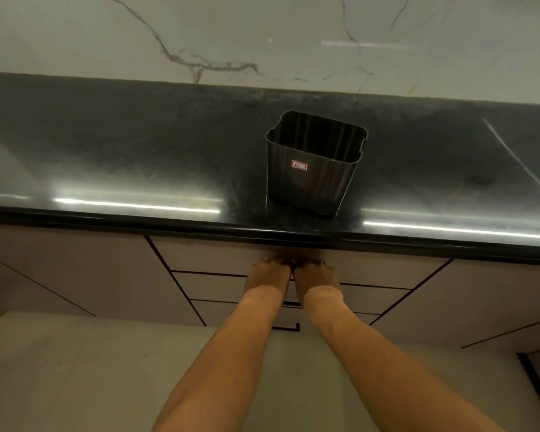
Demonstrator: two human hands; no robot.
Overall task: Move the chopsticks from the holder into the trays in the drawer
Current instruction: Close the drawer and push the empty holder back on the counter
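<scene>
Just under the counter lip, the left hand point(267, 274) and right hand point(315, 275) are pressed side by side against the top drawer point(206, 255), fingers curled, seemingly on its handle. Directly above, the holder point(312, 169) looks empty; no chopsticks can be seen.

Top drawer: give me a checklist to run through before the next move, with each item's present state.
1. Both hands on the top drawer front: ok, left hand and right hand meet at its upper edge under the counter lip.
2. Drawer open or shut: looks shut, front flush with the cabinet.
3. Firm hold on the drawer: cannot tell, fingertips are hidden in shadow.
4. Holder upright on the counter: ok, directly above the hands.
5. Chopsticks in the holder: none visible, though its bottom is too dark to tell.
6. Trays in the drawer: cannot tell, inside not visible.
</scene>
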